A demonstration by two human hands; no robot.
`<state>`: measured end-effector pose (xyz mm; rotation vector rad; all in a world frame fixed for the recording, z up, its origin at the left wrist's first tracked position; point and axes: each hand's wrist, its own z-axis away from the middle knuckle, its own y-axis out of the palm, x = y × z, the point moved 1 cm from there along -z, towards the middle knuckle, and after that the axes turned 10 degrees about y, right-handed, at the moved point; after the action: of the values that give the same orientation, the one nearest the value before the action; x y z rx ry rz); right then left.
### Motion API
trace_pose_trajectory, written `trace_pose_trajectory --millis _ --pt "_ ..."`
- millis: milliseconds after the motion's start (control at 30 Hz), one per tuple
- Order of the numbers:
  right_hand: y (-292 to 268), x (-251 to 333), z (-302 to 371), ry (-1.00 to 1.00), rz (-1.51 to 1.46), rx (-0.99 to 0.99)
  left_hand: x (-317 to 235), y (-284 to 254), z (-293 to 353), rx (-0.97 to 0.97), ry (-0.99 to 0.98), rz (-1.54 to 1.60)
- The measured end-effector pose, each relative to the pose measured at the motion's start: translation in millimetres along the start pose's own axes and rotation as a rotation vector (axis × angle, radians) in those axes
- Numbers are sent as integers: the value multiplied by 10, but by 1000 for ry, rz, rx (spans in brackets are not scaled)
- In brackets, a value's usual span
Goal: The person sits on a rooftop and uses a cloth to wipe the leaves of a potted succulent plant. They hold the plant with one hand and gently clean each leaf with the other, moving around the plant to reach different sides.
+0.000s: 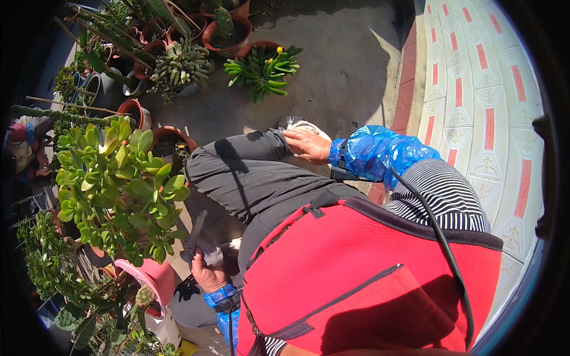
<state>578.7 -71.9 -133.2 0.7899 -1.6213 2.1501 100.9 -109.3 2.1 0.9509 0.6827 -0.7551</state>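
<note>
My right hand point(307, 146) lies flat with its fingers stretched over the lower part of my dark trouser leg point(255, 178), just above a pale shoe point(309, 126). Nothing shows in it. Down at the lower left, my left hand point(209, 274) is closed on a crumpled grey cloth point(203, 244), which hangs beside a jade plant point(119, 184) with thick green leaves. The fingertips of that hand are partly hidden. Blue plastic sleeve covers point(380, 155) and dark wrist straps are on both forearms.
Potted succulents and cacti crowd the left side, among them a leafy plant with yellow flowers point(264, 70) and a pink plastic container point(151, 277). A tiled wall point(475, 107) curves along the right. Concrete floor point(338, 65) lies ahead. A black cable point(436, 231) crosses my red garment.
</note>
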Motion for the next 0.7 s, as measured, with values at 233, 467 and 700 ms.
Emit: trace_pose_trajectory --millis 233,467,700 --pt "-134 159 -244 53 -66 92 24 63 -18 -5 14 -8" --pt "-101 -19 -696 197 -244 274 68 141 -50 -50 71 -30" --pt "-168 -85 -363 325 -166 237 64 145 7 -175 106 -39"
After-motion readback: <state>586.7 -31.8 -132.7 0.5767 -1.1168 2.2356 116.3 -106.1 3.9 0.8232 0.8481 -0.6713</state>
